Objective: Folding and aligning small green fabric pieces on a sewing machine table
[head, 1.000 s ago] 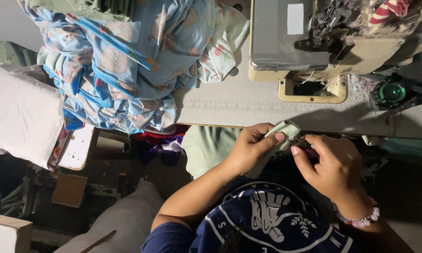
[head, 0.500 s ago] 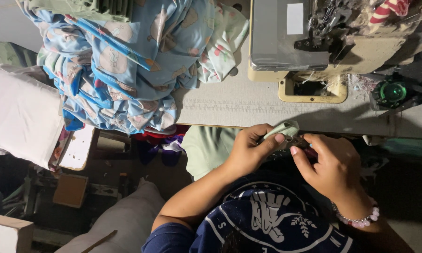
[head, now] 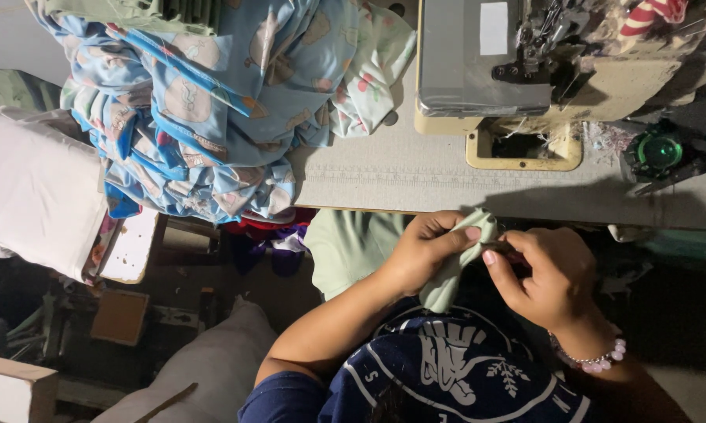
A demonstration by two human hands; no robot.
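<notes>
Left hand point(head: 425, 249) pinching a folded pale green cloth strip point(head: 456, 266), right hand point(head: 547, 274) closed on its other side, below a grey sewing table point(head: 415, 172), heap of blue printed fabric point(head: 212, 102) nearby

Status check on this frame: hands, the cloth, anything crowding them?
Left hand and right hand both pinching the pale green cloth strip at the table edge. Sewing machine beyond, blue printed fabric pile to the left, neither touching.

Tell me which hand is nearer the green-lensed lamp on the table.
Right. The right hand sits below-left of the lamp; the left hand, pinching the pale green fabric, lies farther left.
</notes>
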